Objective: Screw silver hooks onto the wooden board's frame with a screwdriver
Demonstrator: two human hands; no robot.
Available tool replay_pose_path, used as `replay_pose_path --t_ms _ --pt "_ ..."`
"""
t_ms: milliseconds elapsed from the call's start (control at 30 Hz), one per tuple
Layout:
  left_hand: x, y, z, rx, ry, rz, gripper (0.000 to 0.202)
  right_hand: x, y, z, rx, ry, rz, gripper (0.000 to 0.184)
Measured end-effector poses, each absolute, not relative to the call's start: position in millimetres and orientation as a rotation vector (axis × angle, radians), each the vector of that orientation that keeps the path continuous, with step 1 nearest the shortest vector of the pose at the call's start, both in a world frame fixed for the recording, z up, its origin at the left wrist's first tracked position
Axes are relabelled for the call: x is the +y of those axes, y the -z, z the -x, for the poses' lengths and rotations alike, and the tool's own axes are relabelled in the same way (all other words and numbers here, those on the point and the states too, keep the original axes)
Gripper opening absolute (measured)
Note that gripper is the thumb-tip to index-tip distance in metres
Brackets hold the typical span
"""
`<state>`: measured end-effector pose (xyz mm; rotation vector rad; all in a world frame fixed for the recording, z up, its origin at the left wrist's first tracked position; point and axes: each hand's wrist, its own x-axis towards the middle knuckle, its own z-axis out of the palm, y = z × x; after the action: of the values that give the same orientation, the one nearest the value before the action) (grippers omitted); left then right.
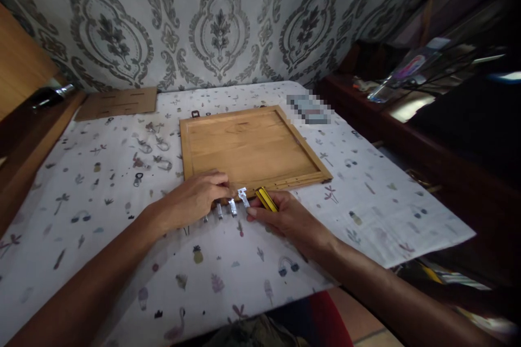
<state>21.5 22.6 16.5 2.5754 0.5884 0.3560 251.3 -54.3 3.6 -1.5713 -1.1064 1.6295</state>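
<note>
A shallow wooden framed panel (244, 143) lies flat on the table, with small dark holes along its near rail. Several shiny metal hooks (233, 207) hang at that near edge. My left hand (199, 195) rests over the left part of the rail, its fingers curled together beside the hooks; whatever is under the fingertips is hidden. My right hand (285, 211) is closed around a yellow-and-black handle (267, 199), the rest of which is out of sight. Its thumb and finger also pinch the lower end of a bent metal hook (243, 196) at the rail.
Several keyring-like metal pieces (163, 162) lie left of the panel on the patterned tablecloth (228, 282). A cardboard piece (118, 104) sits at the back left, and a blurred-out flat item (309, 108) at the back right. Dark furniture (391, 152) stands along the right.
</note>
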Motion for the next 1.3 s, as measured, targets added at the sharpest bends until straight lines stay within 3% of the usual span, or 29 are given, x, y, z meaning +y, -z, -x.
replay_pose_path --t_ms 500,733,933,1033,1167,1300 --pt "20.3 -13.9 -21.1 0.585 -0.362 -2.631 0.037 -54.1 0.9 -254.2 -1.176 -1.626 1.571 0.025" --pt "16.3 -16.2 -21.1 0.612 -0.344 -2.686 0.034 -57.5 -13.7 -254.7 -1.089 -1.642 1.591 0.041" --pt "14.7 -12.0 -20.1 0.652 -0.296 -2.682 0.033 -46.8 -40.9 -265.4 -0.904 -1.307 1.328 0.049" --pt "15.0 -9.7 -20.3 0.718 -0.291 -2.667 0.031 -43.1 -52.0 -270.2 -1.033 -1.163 1.275 0.046" --pt "15.1 -10.7 -20.8 0.664 -0.297 -2.735 0.029 -47.0 -47.4 -267.8 -1.320 -1.304 1.518 0.044" --pt "14.1 -13.4 -21.0 0.627 -0.292 -2.792 0.041 -56.4 -32.8 -259.9 -1.539 -1.360 1.562 0.042"
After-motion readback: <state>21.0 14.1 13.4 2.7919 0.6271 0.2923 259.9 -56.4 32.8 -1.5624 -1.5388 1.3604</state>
